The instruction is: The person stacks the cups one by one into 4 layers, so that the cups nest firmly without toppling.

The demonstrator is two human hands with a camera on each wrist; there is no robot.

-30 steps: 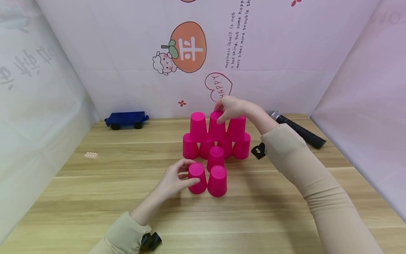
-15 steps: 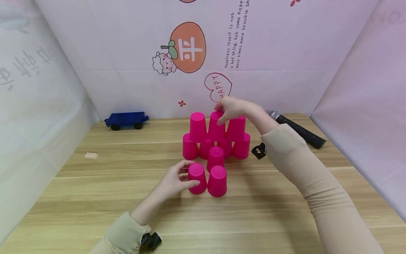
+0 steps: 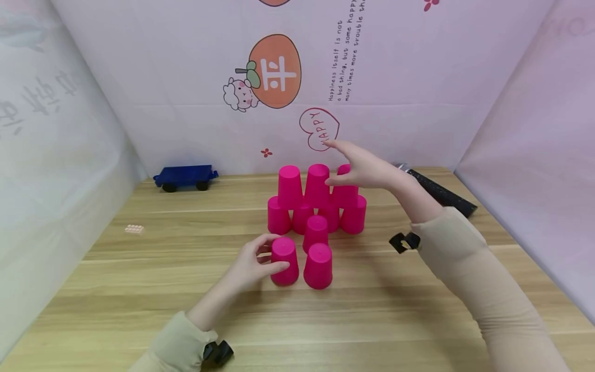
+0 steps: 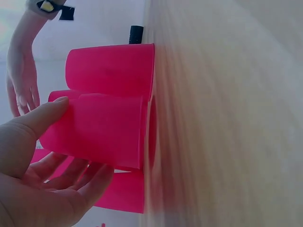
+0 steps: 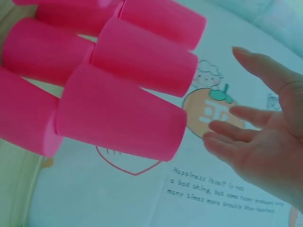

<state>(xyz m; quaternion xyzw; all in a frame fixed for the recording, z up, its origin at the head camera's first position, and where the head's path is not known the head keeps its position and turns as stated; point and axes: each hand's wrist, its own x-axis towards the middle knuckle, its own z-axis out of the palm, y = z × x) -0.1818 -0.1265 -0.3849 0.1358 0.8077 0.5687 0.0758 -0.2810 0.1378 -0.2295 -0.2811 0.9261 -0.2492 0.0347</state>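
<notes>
My left hand [image 3: 253, 263] grips an upside-down pink cup [image 3: 284, 263] at the front left, thumb on the near side and fingers behind it. In the left wrist view that cup [image 4: 102, 130] tilts slightly at the table surface. Just right of it is another upside-down cup [image 3: 318, 266], with a third cup [image 3: 316, 235] behind. Farther back, several cups form a bottom row [image 3: 279, 216] with three cups [image 3: 290, 187] stacked on top. My right hand [image 3: 364, 165] is spread beside the top row, holding nothing; the right wrist view shows a gap between its fingers and the cups.
A blue toy wagon [image 3: 186, 176] stands at the back left, and a small pale studded block [image 3: 134, 229] lies at left. Behind my right forearm is a black microphone [image 3: 443, 191]. A printed white cloth [image 3: 186, 67] walls the wooden table [image 3: 186, 279].
My right hand has let go of the middle top cup and pulled back to the right, fingers spread. My left hand has shifted its cup slightly left, away from the neighbouring one.
</notes>
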